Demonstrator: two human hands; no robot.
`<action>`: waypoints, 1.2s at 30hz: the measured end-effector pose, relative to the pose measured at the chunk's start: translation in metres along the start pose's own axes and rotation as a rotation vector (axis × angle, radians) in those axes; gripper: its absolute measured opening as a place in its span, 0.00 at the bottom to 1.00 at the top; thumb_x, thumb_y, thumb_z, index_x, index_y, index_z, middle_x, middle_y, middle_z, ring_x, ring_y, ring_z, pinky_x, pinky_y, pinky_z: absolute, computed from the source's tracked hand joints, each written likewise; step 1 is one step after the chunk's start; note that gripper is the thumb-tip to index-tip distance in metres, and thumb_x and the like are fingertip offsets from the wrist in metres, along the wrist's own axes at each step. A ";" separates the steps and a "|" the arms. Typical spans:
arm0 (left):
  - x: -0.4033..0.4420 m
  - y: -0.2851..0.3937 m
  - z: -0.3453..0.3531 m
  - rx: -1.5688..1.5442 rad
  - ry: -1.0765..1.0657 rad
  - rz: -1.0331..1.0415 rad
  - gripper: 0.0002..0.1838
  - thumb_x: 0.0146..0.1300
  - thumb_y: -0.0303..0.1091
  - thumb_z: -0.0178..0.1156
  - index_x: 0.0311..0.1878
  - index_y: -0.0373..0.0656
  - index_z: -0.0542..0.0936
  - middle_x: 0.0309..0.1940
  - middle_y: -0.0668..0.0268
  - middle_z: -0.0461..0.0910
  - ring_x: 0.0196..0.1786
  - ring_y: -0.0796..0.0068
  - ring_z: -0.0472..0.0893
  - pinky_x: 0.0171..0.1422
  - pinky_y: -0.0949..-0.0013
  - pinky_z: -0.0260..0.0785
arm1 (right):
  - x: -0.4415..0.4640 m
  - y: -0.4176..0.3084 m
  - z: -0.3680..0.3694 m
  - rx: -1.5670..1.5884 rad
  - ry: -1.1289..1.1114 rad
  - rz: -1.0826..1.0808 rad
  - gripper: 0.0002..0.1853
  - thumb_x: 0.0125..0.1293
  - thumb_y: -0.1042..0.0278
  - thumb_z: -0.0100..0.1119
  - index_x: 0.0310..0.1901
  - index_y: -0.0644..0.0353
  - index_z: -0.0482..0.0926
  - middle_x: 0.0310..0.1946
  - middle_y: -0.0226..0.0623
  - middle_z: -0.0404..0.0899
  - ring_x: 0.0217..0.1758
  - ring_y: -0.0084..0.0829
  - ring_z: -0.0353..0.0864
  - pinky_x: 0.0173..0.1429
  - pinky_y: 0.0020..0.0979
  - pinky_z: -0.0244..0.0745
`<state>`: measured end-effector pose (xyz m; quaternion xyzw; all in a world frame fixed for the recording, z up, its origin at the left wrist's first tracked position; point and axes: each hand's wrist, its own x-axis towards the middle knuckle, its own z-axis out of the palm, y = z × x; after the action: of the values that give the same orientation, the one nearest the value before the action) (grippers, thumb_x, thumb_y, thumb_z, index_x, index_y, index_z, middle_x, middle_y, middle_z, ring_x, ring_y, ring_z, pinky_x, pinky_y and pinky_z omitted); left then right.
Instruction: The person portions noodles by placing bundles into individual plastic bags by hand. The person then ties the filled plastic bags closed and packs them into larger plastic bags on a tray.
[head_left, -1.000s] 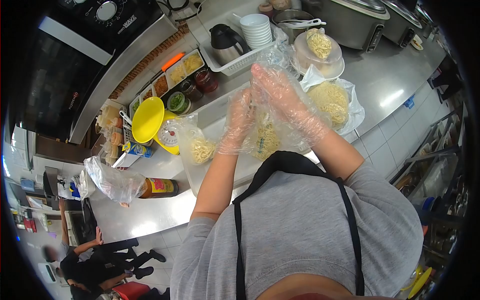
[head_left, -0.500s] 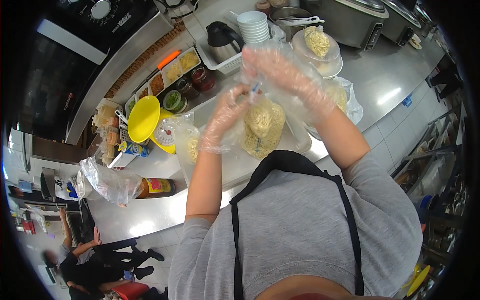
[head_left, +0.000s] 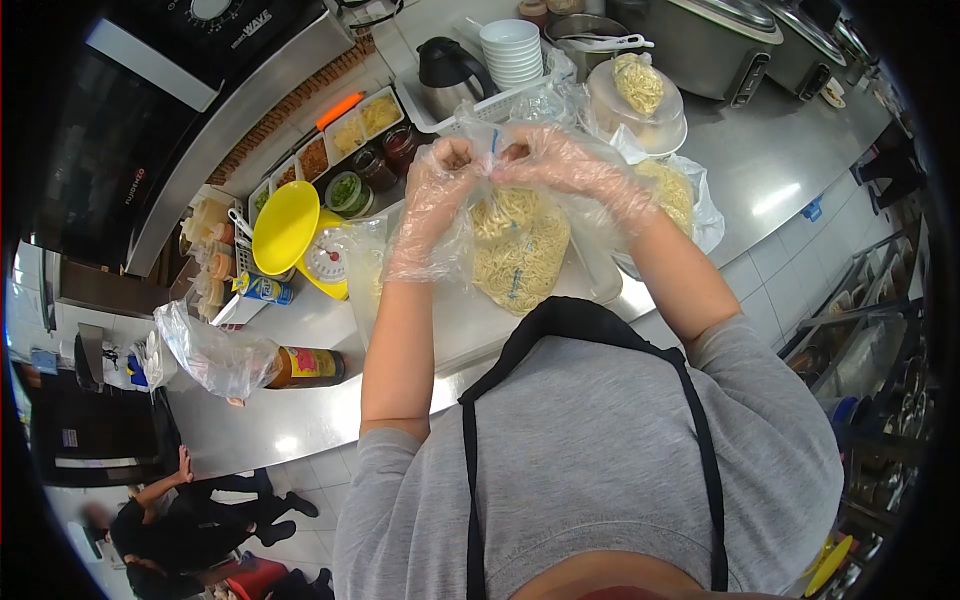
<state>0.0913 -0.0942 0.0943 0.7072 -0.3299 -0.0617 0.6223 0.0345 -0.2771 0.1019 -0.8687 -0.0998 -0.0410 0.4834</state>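
Note:
My left hand (head_left: pixel 436 190) and my right hand (head_left: pixel 565 162) wear loose clear plastic gloves. Their fingers pinch together at the gathered neck of a clear plastic bag of noodles (head_left: pixel 503 212). The bag hangs below my fingertips, over a larger bagged portion of noodles (head_left: pixel 528 265) with blue print on it. That portion rests on a pale shallow tray (head_left: pixel 425 325). Where one bag ends and the other begins is hard to make out. Left of my left hand stands a yellow kitchen scale (head_left: pixel 325 255) with a yellow bowl (head_left: pixel 285 228).
More bagged noodles (head_left: pixel 668 192) lie right of my right forearm, and another bag (head_left: pixel 638 84) sits on a plastic cover. At the back are a steel jug (head_left: pixel 448 80), stacked white bowls (head_left: pixel 512 52) and topping containers (head_left: pixel 348 135). A sauce bottle (head_left: pixel 312 367) lies at left.
My right hand has come down toward my left, and both now meet at the bag's neck. The bag has shifted slightly left. A person at lower left has moved.

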 end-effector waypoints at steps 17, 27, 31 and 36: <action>0.008 0.012 -0.016 0.324 0.105 0.068 0.17 0.56 0.39 0.63 0.24 0.37 0.70 0.18 0.68 0.68 0.24 0.80 0.65 0.29 0.73 0.60 | 0.001 0.000 0.006 0.084 0.087 -0.155 0.14 0.63 0.58 0.56 0.39 0.62 0.77 0.30 0.30 0.76 0.34 0.22 0.73 0.42 0.26 0.69; 0.004 0.009 -0.014 0.368 0.143 0.114 0.13 0.57 0.37 0.62 0.29 0.36 0.72 0.19 0.65 0.71 0.25 0.79 0.68 0.31 0.72 0.62 | 0.004 -0.023 0.003 -0.161 -0.144 -0.189 0.16 0.60 0.57 0.56 0.43 0.60 0.76 0.35 0.42 0.78 0.38 0.36 0.77 0.46 0.35 0.71; -0.004 0.011 -0.004 0.103 0.101 0.051 0.08 0.59 0.32 0.59 0.31 0.36 0.74 0.23 0.67 0.76 0.29 0.80 0.75 0.36 0.75 0.68 | 0.015 0.019 0.027 -0.114 -0.051 -0.159 0.18 0.58 0.56 0.56 0.45 0.59 0.75 0.31 0.46 0.78 0.38 0.41 0.78 0.45 0.38 0.71; -0.006 0.012 0.002 0.134 0.059 -0.010 0.06 0.59 0.29 0.58 0.33 0.36 0.75 0.28 0.64 0.79 0.30 0.79 0.78 0.38 0.75 0.71 | 0.019 0.032 0.033 -0.206 -0.048 -0.300 0.20 0.56 0.60 0.61 0.49 0.59 0.73 0.36 0.43 0.78 0.39 0.41 0.77 0.46 0.39 0.70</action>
<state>0.0810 -0.0931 0.1025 0.7505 -0.3113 -0.0216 0.5826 0.0594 -0.2628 0.0615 -0.8897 -0.2351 -0.1018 0.3779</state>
